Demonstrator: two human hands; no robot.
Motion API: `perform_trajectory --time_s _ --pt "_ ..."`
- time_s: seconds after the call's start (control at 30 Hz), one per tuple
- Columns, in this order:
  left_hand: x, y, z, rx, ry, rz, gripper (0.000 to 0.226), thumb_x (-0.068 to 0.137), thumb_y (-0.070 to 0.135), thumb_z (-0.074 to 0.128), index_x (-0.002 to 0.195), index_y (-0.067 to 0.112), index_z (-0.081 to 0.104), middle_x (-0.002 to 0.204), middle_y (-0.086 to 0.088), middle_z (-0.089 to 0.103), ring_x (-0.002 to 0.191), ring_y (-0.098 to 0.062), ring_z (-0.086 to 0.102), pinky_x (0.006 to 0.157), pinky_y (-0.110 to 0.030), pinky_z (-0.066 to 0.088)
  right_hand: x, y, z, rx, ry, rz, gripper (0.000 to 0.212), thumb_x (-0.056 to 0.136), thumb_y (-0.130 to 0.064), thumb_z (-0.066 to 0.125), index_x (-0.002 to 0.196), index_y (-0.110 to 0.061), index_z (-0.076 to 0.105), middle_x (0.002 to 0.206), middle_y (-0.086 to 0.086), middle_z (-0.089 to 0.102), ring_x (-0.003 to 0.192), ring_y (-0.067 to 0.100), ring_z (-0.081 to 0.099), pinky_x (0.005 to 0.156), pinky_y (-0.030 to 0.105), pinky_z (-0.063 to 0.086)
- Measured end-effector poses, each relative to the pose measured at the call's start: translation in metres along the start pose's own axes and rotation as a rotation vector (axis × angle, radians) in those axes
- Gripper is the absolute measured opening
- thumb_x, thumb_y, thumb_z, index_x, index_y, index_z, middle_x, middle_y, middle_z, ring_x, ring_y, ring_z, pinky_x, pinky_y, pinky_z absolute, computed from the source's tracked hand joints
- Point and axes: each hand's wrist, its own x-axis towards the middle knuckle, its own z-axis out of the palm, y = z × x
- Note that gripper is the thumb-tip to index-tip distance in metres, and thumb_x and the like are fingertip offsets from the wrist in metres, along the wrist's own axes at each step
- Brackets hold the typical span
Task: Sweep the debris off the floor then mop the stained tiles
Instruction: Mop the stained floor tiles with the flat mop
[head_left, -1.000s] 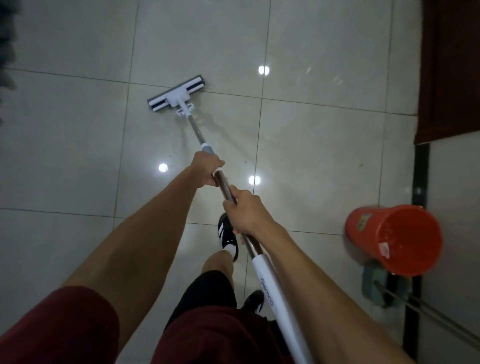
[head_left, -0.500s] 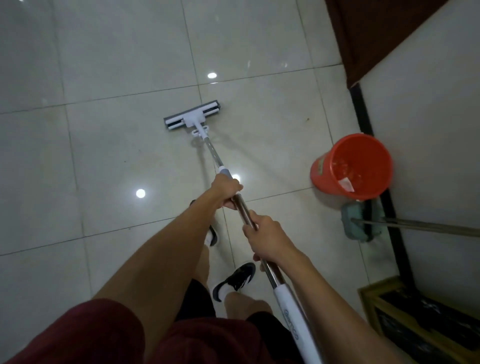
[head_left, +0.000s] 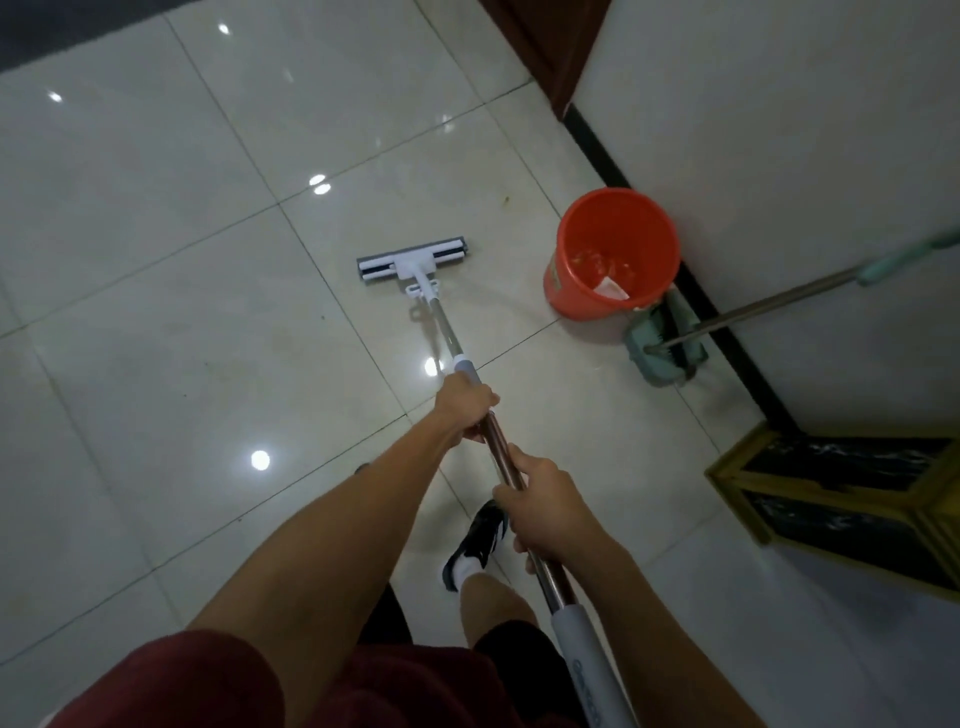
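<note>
A flat mop with a white and grey head (head_left: 414, 262) lies on the glossy pale floor tiles (head_left: 171, 332), its metal pole (head_left: 445, 332) running back toward me. My left hand (head_left: 466, 406) grips the pole just below its blue collar. My right hand (head_left: 540, 512) grips the pole lower down, above the white sleeve. Faint brownish smears and small dark specks show on the tile left of the mop head.
An orange bucket (head_left: 613, 254) stands right of the mop head by the wall. Beside it sit a green dustpan (head_left: 667, 338) and a long-handled broom (head_left: 769, 304) leaning on the wall. A yellow-framed dark box (head_left: 852, 493) is at right. My shoe (head_left: 475, 540) is below the pole.
The view has swung left to right, bringing the bucket, dustpan and box closer to centre. The mop head now lies nearer the bucket. Both hands keep their grip on the pole.
</note>
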Motion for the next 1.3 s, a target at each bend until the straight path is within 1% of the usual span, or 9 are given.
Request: perform_trajectory --time_s 0.2,0.6,0.7,0.87,0.93,1.0,1.1,1.17,1.3 --pt "-0.008 0.001 -0.030 0.129 -0.049 0.065 0.022 0.090 0.011 0.068 0.103 0.003 0.053 0.080 -0.014 0.063 0.065 -0.026 0.068 0.051 -0.034 0.058 -0.019 -0.030 0.034 0.217 0.053 0.052 0.059 0.092 -0.002 0.059 0.144 -0.025 0.047 0.083 0.012 0.061 0.049 0.015 0.061 0.048 0.023 0.053" --pt "-0.029 -0.027 -0.072 0.383 -0.204 0.095 0.031 0.090 0.012 0.067 0.116 0.002 0.052 0.087 -0.012 0.059 0.064 -0.023 0.064 0.043 -0.029 0.053 -0.054 -0.055 0.116 0.410 0.175 0.099 0.062 0.088 -0.002 0.057 0.143 -0.030 0.050 0.068 0.008 0.056 0.041 0.013 0.058 0.047 0.026 0.051" --pt "-0.032 -0.044 -0.082 0.401 -0.214 0.085 0.035 0.089 0.013 0.067 0.119 0.001 0.053 0.089 -0.013 0.061 0.065 -0.023 0.065 0.047 -0.032 0.056 -0.060 -0.053 0.135 0.404 0.188 0.099 0.062 0.086 -0.002 0.058 0.141 -0.031 0.052 0.071 0.007 0.057 0.048 0.013 0.058 0.053 0.034 0.059" --pt "-0.026 -0.064 -0.095 0.383 -0.147 0.119 0.037 0.089 0.013 0.067 0.124 0.005 0.055 0.102 -0.018 0.066 0.072 -0.024 0.067 0.046 -0.030 0.054 -0.055 -0.057 0.165 0.426 0.237 0.098 0.064 0.090 -0.005 0.058 0.147 -0.031 0.046 0.077 0.002 0.059 0.058 0.012 0.059 0.064 0.030 0.061" --pt "-0.021 -0.067 -0.101 0.413 -0.132 0.141 0.033 0.088 0.013 0.067 0.117 0.002 0.058 0.102 -0.020 0.067 0.072 -0.026 0.067 0.047 -0.031 0.055 -0.050 -0.063 0.176 0.455 0.279 0.107 0.062 0.091 -0.005 0.057 0.148 -0.029 0.048 0.080 0.000 0.059 0.058 0.011 0.057 0.066 0.029 0.060" --pt "-0.010 -0.064 -0.104 0.456 -0.130 0.168 0.014 0.088 0.010 0.067 0.095 0.004 0.057 0.094 -0.020 0.066 0.068 -0.027 0.066 0.048 -0.034 0.056 -0.042 -0.070 0.182 0.497 0.325 0.114 0.059 0.091 -0.005 0.056 0.145 -0.028 0.052 0.079 -0.002 0.058 0.056 0.008 0.055 0.070 0.030 0.061" --pt "0.002 -0.054 -0.104 0.492 -0.128 0.202 0.024 0.087 0.008 0.069 0.077 0.010 0.048 0.086 -0.019 0.065 0.063 -0.026 0.066 0.044 -0.032 0.054 -0.030 -0.074 0.182 0.552 0.368 0.138 0.055 0.090 -0.005 0.057 0.141 -0.026 0.055 0.079 0.002 0.064 0.058 0.013 0.060 0.069 0.034 0.063" --pt "0.007 -0.051 -0.102 0.500 -0.149 0.206 0.022 0.087 0.009 0.070 0.080 0.008 0.050 0.085 -0.019 0.065 0.061 -0.027 0.066 0.045 -0.034 0.056 -0.024 -0.073 0.181 0.558 0.380 0.158 0.054 0.087 -0.005 0.058 0.139 -0.022 0.058 0.083 0.013 0.068 0.061 0.020 0.062 0.068 0.042 0.063" --pt "0.023 -0.037 -0.097 0.498 -0.143 0.196 0.020 0.087 0.013 0.069 0.101 0.004 0.056 0.097 -0.022 0.069 0.078 -0.033 0.072 0.058 -0.042 0.062 -0.004 -0.079 0.167 0.601 0.386 0.164 0.049 0.079 -0.001 0.057 0.126 -0.014 0.065 0.067 0.016 0.056 0.055 0.024 0.053 0.056 0.048 0.059"
